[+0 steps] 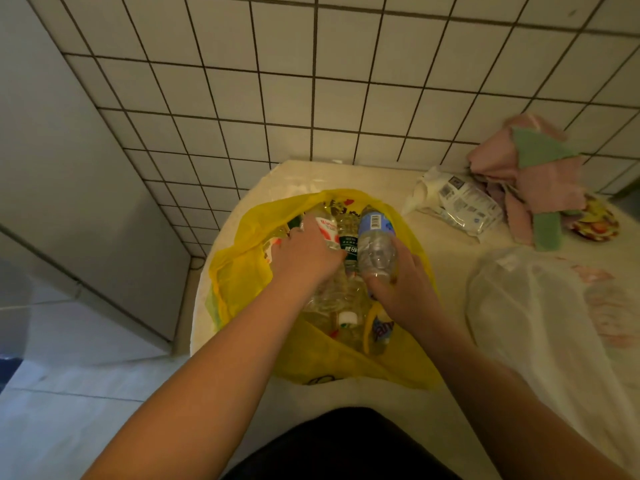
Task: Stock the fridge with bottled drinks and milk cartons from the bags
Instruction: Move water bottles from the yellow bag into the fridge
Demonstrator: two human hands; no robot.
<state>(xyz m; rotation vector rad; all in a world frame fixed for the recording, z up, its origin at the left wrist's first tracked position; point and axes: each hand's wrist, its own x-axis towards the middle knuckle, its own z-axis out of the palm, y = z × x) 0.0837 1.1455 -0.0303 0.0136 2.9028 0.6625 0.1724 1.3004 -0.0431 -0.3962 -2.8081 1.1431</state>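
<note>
1. Head view: a yellow bag (242, 271) sits open at the worktop's (433, 393) left edge, with bottles lying inside.
2. The right hand (405, 285) is wrapped around the lower end of a blue-label bottle (375, 244), which is tilted at the bag's mouth above the others.
3. The left hand (304, 254) reaches into the bag and lies over a red-label bottle (327, 228). I cannot tell whether it grips the bottle.
4. A green-label bottle (349, 247) lies between those two.
5. A white bag (519, 306) lies toward the right edge. A packet (457, 202) and pink cloths (540, 174) are at the back edge.
</note>
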